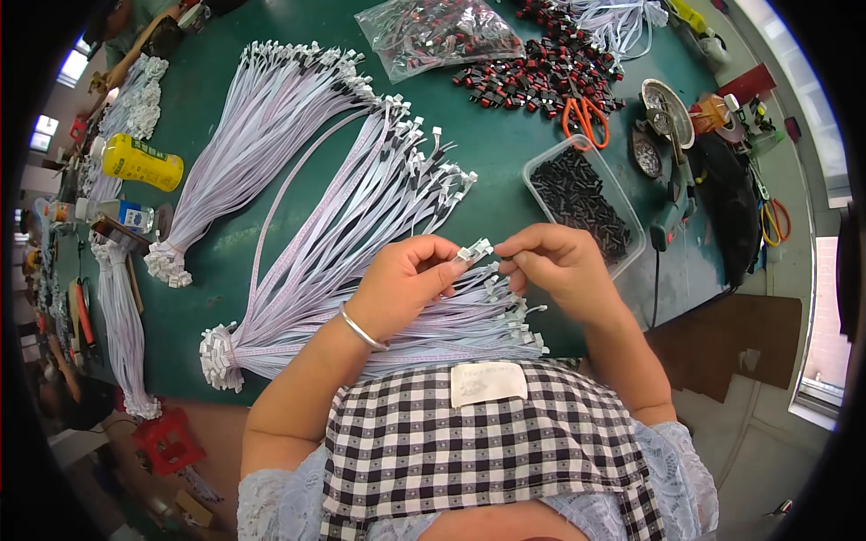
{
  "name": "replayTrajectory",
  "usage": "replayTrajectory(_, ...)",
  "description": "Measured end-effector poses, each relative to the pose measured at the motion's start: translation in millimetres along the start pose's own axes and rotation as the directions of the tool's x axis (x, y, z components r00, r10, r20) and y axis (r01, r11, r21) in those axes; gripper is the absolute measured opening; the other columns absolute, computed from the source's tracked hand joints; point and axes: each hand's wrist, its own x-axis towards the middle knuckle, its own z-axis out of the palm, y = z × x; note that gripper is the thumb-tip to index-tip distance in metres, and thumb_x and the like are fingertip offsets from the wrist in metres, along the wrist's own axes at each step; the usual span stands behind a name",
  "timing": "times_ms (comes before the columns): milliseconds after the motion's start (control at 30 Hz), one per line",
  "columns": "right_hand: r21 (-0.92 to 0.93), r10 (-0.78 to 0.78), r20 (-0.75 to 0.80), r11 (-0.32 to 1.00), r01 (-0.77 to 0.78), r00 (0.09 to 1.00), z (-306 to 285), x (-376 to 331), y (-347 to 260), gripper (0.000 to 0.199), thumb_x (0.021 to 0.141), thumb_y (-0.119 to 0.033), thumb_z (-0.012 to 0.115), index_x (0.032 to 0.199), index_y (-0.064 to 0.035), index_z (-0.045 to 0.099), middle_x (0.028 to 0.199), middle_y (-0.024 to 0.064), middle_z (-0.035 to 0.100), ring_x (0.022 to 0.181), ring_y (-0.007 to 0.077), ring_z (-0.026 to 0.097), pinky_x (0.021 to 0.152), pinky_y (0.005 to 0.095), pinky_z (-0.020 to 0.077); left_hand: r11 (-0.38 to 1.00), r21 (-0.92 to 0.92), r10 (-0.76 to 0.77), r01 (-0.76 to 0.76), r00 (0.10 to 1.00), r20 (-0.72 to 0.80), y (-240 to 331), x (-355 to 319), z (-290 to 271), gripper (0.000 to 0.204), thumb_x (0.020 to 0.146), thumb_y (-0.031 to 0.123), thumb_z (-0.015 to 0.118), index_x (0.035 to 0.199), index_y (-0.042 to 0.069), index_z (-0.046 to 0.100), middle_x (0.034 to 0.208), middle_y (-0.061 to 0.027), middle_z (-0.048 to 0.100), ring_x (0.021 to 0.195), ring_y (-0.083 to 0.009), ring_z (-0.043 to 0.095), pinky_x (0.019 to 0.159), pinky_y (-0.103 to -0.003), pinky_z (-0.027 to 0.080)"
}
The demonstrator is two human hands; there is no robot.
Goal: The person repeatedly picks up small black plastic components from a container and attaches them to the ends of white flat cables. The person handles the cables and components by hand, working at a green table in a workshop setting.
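Observation:
My left hand (410, 275), with a silver bangle at its wrist, pinches a white cable connector (474, 252) between thumb and fingers. Close to the connector's tip, my right hand (555, 264) has thumb and forefinger pressed together. Whatever lies in that pinch is too small to make out. Under both hands spreads a fanned bundle of flat white cables (361, 212), gathered at its left end into a clump of connectors (219, 357). Some of its loose ends carry short black sleeves. Just beyond my right hand stands a clear plastic box (639, 236) filled with small black tubes (577, 194).
A second cable bundle (262, 135) lies farther left on the green table (216, 311). Red-and-black parts (559, 68), a plastic bag (433, 36) and orange-handled scissors (586, 122) lie at the back. Metal dishes (667, 113) stand right, a yellow bottle (142, 162) left.

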Motion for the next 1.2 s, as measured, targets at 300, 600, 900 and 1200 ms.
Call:
replayTrajectory(300, -0.017, -0.077, 0.029, 0.997, 0.078, 0.997, 14.9, 16.3, 11.0, 0.011, 0.087, 0.0, 0.058, 0.097, 0.0031, 0.062, 0.088, 0.0072, 0.064, 0.076, 0.01, 0.062, 0.065, 0.0217, 0.0509, 0.973, -0.225, -0.037, 0.046, 0.998, 0.044, 0.5, 0.1, -8.3, 0.014, 0.085, 0.009, 0.065, 0.096, 0.005, 0.057, 0.081, 0.0, 0.06, 0.067, -0.0078, 0.058, 0.06, -0.02, 0.046)
replayTrajectory(600, -0.04, -0.081, -0.094, 0.996, 0.077, 0.992, 26.4, 16.2, 12.7, 0.013, 0.084, -0.001, 0.063, 0.097, 0.0025, 0.062, 0.079, 0.0048, 0.064, 0.069, 0.0087, 0.061, 0.062, 0.0216, 0.05, 0.97, -0.24, -0.015, 0.027, 0.998, 0.053, -3.8, 1.7, -10.5, 0.014, 0.086, 0.009, 0.063, 0.096, 0.006, 0.053, 0.079, -0.0003, 0.058, 0.064, -0.0088, 0.059, 0.058, -0.02, 0.046)
replayTrajectory(900, -0.082, -0.113, -0.1, 0.991, 0.105, 0.989, 26.2, 19.8, 15.9, 0.01, 0.085, -0.002, 0.063, 0.094, 0.0018, 0.061, 0.081, 0.0049, 0.064, 0.073, 0.0096, 0.064, 0.065, 0.0222, 0.0522, 0.972, -0.231, -0.014, 0.03, 0.998, 0.068, -3.7, 1.5, -10.5, 0.012, 0.088, 0.009, 0.06, 0.097, 0.005, 0.053, 0.08, -0.0021, 0.06, 0.062, -0.0088, 0.058, 0.057, -0.02, 0.045)
replayTrajectory(1200, -0.113, -0.153, -0.092, 0.983, 0.143, 0.984, 27.7, 17.6, 16.5, 0.01, 0.084, 0.0, 0.062, 0.094, 0.0022, 0.061, 0.083, 0.0056, 0.065, 0.076, 0.0107, 0.065, 0.067, 0.0222, 0.0523, 0.97, -0.24, -0.023, 0.036, 0.998, 0.057, -2.5, 1.7, -9.9, 0.011, 0.088, 0.009, 0.06, 0.096, 0.005, 0.053, 0.08, -0.0025, 0.059, 0.062, -0.0085, 0.057, 0.057, -0.02, 0.046)
